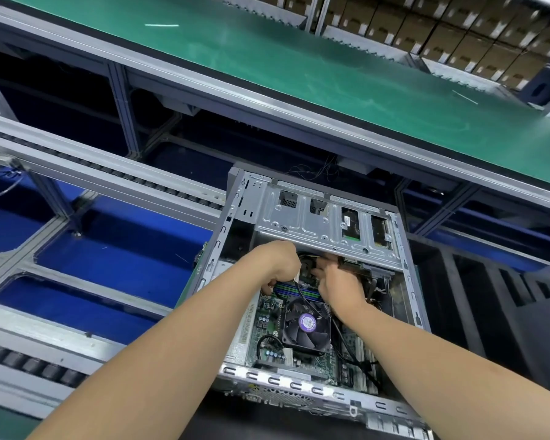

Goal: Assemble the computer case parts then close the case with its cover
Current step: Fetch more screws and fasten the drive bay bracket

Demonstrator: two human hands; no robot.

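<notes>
Grey computer case lies open, lower centre; left hand pinches a black cable; right hand reaches under the drive cage, finger state unclear.

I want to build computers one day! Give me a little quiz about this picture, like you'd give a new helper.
1. True or false: the computer case has its cover on.
2. What colour is the round label on the fan? A red, B purple, C yellow.
3. Fill the gap: the left hand and the right hand both reach ____ the case.
Key: 1 false; 2 B; 3 inside.
</notes>
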